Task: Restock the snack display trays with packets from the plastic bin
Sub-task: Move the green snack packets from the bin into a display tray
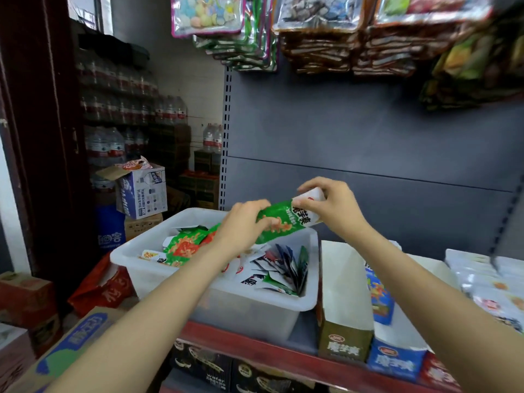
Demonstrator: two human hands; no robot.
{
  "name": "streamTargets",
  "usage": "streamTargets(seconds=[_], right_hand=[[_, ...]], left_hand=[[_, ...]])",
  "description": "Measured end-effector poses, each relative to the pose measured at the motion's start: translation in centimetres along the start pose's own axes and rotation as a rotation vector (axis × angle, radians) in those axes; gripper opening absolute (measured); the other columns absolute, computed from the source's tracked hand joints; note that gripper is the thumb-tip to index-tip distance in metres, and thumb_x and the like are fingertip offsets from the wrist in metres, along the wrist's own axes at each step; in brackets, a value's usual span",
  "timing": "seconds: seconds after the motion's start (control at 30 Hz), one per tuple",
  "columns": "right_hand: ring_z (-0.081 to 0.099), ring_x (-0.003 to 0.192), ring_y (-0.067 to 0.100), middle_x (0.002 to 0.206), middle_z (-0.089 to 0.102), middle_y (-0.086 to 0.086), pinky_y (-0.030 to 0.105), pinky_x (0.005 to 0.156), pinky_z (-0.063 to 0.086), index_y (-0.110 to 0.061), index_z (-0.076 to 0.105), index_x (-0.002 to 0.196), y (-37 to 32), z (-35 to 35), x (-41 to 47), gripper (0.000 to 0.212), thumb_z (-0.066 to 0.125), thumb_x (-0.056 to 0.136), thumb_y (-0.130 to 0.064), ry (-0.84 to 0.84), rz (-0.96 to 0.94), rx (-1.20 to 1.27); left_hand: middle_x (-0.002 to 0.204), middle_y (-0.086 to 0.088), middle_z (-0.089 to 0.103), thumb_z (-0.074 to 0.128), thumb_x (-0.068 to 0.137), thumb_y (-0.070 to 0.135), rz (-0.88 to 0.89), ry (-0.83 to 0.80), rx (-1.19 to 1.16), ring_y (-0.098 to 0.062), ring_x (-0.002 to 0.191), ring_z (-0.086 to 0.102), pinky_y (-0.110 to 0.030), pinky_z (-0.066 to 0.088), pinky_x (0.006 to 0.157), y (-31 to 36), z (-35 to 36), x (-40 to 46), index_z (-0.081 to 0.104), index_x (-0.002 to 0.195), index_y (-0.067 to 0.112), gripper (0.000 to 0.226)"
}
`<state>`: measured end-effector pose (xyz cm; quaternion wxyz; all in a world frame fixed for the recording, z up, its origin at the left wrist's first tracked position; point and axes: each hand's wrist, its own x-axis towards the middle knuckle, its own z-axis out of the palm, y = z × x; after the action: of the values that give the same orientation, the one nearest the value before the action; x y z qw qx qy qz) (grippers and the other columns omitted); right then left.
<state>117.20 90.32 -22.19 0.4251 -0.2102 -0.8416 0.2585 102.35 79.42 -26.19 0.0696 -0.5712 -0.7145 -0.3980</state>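
A white plastic bin (133,256) stands on the red-edged shelf and holds several loose green, white and dark snack packets (181,245). Above its far right corner both my hands hold a stack of green packets (286,222). My left hand (243,222) grips the stack's lower left end. My right hand (331,205) pinches its white upper end. Right of the bin stands an olive-fronted display tray (344,344), its white inside showing. Beside it is a blue display tray (395,361) with a blue packet (378,296) upright in it.
Hanging snack bags (317,32) crowd the top above a grey back panel (368,131). More white packets (496,285) lie at the right on the shelf. Cardboard boxes (141,191), water bottles (107,148) and a red bag (105,285) fill the floor at the left.
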Motion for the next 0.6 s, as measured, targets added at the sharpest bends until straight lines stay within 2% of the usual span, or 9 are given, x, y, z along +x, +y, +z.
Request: streamTargets(seconds=[0.07, 0.1, 0.2, 0.3, 0.4, 0.43, 0.5, 0.53, 0.6], right_hand=[[0.063, 0.075, 0.009, 0.087, 0.067, -0.002, 0.021, 0.062, 0.052, -0.019, 0.063, 0.103, 1.2, -1.8, -1.8, 0.033, 0.079, 0.074, -0.018, 0.056, 0.159, 0.317], [0.064, 0.075, 0.011, 0.089, 0.067, 0.001, 0.021, 0.059, 0.053, -0.016, 0.061, 0.105, 1.7, -2.7, -2.8, 0.033, 0.076, 0.076, -0.014, 0.063, 0.234, 0.436], [0.066, 0.076, 0.019, 0.093, 0.066, 0.012, 0.026, 0.063, 0.058, -0.008, 0.062, 0.099, 3.1, -5.9, -5.9, 0.014, 0.066, 0.085, -0.008, 0.092, 0.322, 0.591], [0.066, 0.074, 0.020, 0.090, 0.068, 0.010, 0.025, 0.060, 0.057, -0.011, 0.063, 0.092, 4.0, -10.1, -8.4, 0.007, 0.061, 0.088, -0.005, 0.162, 0.307, 0.575], [0.066, 0.065, 0.009, 0.082, 0.067, 0.001, 0.021, 0.054, 0.052, -0.008, 0.059, 0.097, 5.0, -14.5, -10.8, 0.009, 0.060, 0.089, -0.003, 0.210, 0.289, 0.477], [0.066, 0.065, 0.006, 0.082, 0.067, -0.001, 0.021, 0.055, 0.052, -0.007, 0.057, 0.099, 5.4, -15.9, -11.6, 0.011, 0.059, 0.089, -0.003, 0.228, 0.291, 0.447], [0.065, 0.066, 0.002, 0.084, 0.066, -0.003, 0.020, 0.055, 0.052, -0.008, 0.056, 0.103, 6.5, -18.4, -13.0, 0.013, 0.057, 0.091, -0.004, 0.268, 0.313, 0.390], [0.065, 0.069, 0.003, 0.087, 0.065, -0.002, 0.019, 0.055, 0.053, -0.009, 0.056, 0.105, 7.1, -19.5, -13.6, 0.014, 0.056, 0.092, -0.005, 0.286, 0.329, 0.371], [0.064, 0.077, 0.009, 0.092, 0.066, -0.001, 0.020, 0.057, 0.053, -0.011, 0.056, 0.108, 8.1, -21.5, -14.6, 0.016, 0.056, 0.092, -0.006, 0.319, 0.355, 0.361]], left_hand=[[0.071, 0.003, 0.066, 0.065, 0.086, 0.032, 0.006, 0.011, -0.052, -0.018, 0.074, 0.061, -0.032, 0.047, 0.067, 1.8, 0.8, -0.6, 0.062, 0.081, 0.023, 0.011], [0.068, 0.003, 0.064, 0.066, 0.085, 0.033, 0.009, 0.020, -0.083, -0.018, 0.072, 0.060, -0.030, 0.045, 0.065, 3.0, 1.3, -1.0, 0.063, 0.079, 0.022, 0.013], [0.062, 0.004, 0.058, 0.070, 0.083, 0.031, -0.022, -0.002, -0.254, -0.017, 0.065, 0.055, -0.029, 0.036, 0.060, 6.7, 3.7, -1.5, 0.060, 0.071, 0.019, 0.019], [0.063, 0.000, 0.060, 0.075, 0.075, 0.035, -0.014, -0.103, -0.419, -0.016, 0.063, 0.054, -0.033, 0.041, 0.062, 11.0, 7.1, -1.8, 0.058, 0.065, 0.021, 0.024], [0.077, -0.001, 0.070, 0.073, 0.071, 0.042, 0.017, -0.200, -0.465, -0.016, 0.074, 0.065, -0.036, 0.051, 0.070, 15.0, 10.3, -2.2, 0.064, 0.075, 0.023, 0.021], [0.079, 0.002, 0.069, 0.074, 0.075, 0.039, 0.026, -0.224, -0.468, -0.012, 0.075, 0.064, -0.030, 0.052, 0.070, 16.1, 11.3, -2.3, 0.066, 0.082, 0.020, 0.022], [0.081, 0.005, 0.065, 0.071, 0.083, 0.029, 0.023, -0.245, -0.457, -0.005, 0.073, 0.060, -0.010, 0.045, 0.060, 17.9, 13.2, -2.4, 0.065, 0.096, 0.014, 0.021], [0.085, 0.003, 0.065, 0.069, 0.085, 0.024, 0.011, -0.251, -0.444, -0.006, 0.075, 0.059, -0.008, 0.042, 0.059, 18.6, 14.0, -2.4, 0.064, 0.102, 0.012, 0.022], [0.096, -0.006, 0.068, 0.066, 0.086, 0.015, -0.018, -0.262, -0.435, -0.017, 0.086, 0.063, -0.020, 0.050, 0.072, 19.8, 15.6, -2.4, 0.063, 0.107, 0.008, 0.023]])
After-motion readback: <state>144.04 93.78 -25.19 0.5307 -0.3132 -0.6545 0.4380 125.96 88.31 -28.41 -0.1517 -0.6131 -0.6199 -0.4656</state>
